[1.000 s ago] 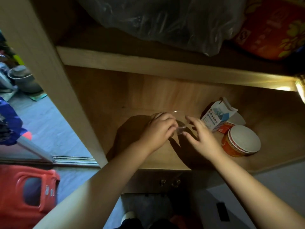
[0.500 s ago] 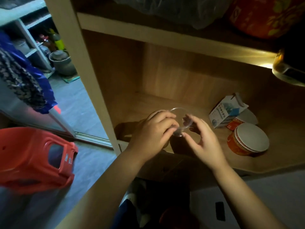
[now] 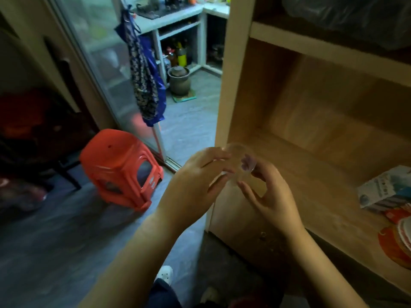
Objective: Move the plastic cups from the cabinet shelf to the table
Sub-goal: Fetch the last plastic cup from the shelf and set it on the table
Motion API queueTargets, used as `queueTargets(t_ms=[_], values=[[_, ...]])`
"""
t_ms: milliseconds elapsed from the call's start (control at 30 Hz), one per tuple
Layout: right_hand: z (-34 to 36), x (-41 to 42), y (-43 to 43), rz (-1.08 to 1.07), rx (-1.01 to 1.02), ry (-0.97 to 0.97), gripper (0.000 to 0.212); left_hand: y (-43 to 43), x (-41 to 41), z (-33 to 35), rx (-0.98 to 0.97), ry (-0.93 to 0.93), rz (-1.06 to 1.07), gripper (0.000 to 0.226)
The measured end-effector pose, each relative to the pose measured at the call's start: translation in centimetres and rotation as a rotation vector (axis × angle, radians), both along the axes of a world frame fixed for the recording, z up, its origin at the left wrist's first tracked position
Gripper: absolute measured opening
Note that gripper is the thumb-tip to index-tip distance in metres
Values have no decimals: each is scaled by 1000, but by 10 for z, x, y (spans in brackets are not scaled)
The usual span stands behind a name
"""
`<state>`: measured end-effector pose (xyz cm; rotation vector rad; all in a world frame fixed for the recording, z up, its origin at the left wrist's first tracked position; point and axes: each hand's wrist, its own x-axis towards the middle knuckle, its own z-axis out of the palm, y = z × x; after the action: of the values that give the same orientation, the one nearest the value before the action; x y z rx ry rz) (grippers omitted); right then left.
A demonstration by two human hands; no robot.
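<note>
A clear plastic cup (image 3: 239, 162) is held between both hands, in front of the cabinet's left upright and off the shelf (image 3: 315, 174). My left hand (image 3: 195, 185) curls around its left side. My right hand (image 3: 270, 194) pinches its right rim and base with the fingertips. The cup is see-through and blurred, so I cannot tell whether it is one cup or a stack. The table is not in view.
A white-and-blue carton (image 3: 382, 192) and an orange lidded tub (image 3: 398, 243) sit on the shelf at the right. An orange plastic stool (image 3: 121, 167) lies tipped on the floor at the left. A glass sliding door (image 3: 106, 70) and a dark clay pot (image 3: 179, 81) are beyond.
Both hands have drawn the cup out of the shelf toward me and to the left. My head has turned left, bringing the stool, door and floor into view.
</note>
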<state>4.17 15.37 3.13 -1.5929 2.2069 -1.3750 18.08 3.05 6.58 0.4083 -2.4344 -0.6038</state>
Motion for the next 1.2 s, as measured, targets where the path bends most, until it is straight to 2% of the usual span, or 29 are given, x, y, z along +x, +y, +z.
queueTargets(t_ms=[200, 300, 500, 900, 1000, 1133, 1200], values=[[5, 49, -51, 147, -6, -94, 58, -20, 66, 15, -7, 38, 147, 9], [7, 75, -75, 245, -41, -108, 53, -30, 103, 20, 33, 21, 217, 11], [13, 144, -125, 385, -117, -5, 47, -58, 182, 24, 64, 19, 317, 12], [4, 302, -238, 566, -107, -63, 43, -134, 350, 14, 45, 65, 514, 14], [4, 344, -264, 659, -92, -151, 40, -151, 390, 13, 27, 82, 576, 15], [6, 389, -300, 727, -91, -73, 41, -170, 436, 10, 30, 92, 682, 12], [5, 407, -319, 772, -41, -93, 44, -180, 455, 9, 32, 100, 727, 12]])
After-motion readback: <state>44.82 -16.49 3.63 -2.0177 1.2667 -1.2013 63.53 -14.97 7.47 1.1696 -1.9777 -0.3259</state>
